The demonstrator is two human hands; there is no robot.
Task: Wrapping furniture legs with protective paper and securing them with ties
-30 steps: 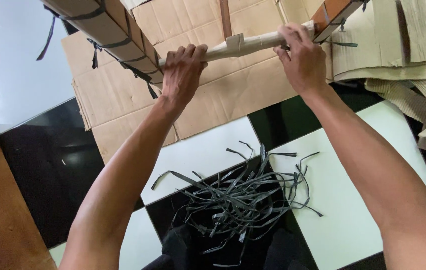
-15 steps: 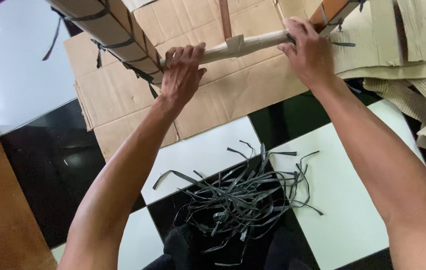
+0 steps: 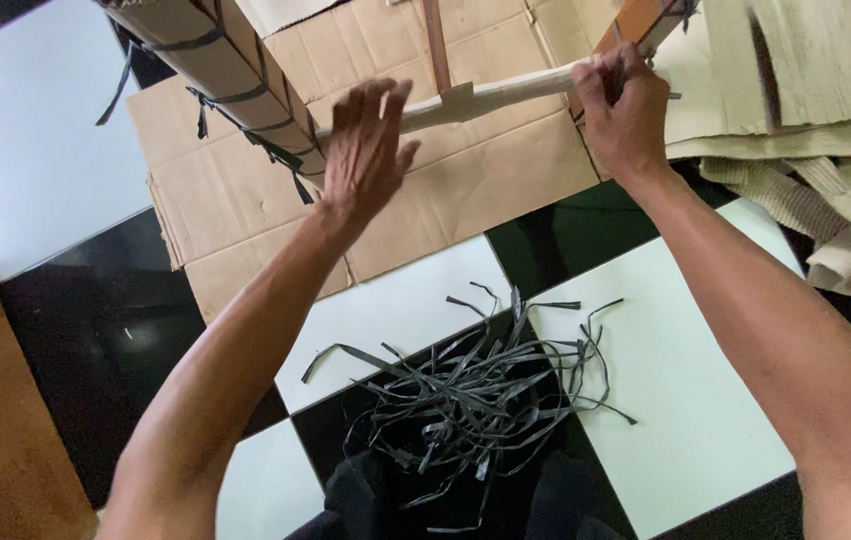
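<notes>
Hands at the paper-wrapped rail (image 3: 506, 92), top of frame
Our right hand (image 3: 624, 112) grips its end; left hand (image 3: 366, 150) fingers spread, loose, open floor (image 3: 686, 380) below.

Our left hand (image 3: 366, 150) is smeared with motion blur, so we can't tell whether its fingers touch the paper-wrapped rod (image 3: 491, 93). Our right hand (image 3: 624, 112) covers the rod's far end. The wrapped beam (image 3: 216, 65) and the corrugated sheets (image 3: 816, 70) run off the top edge.
</notes>
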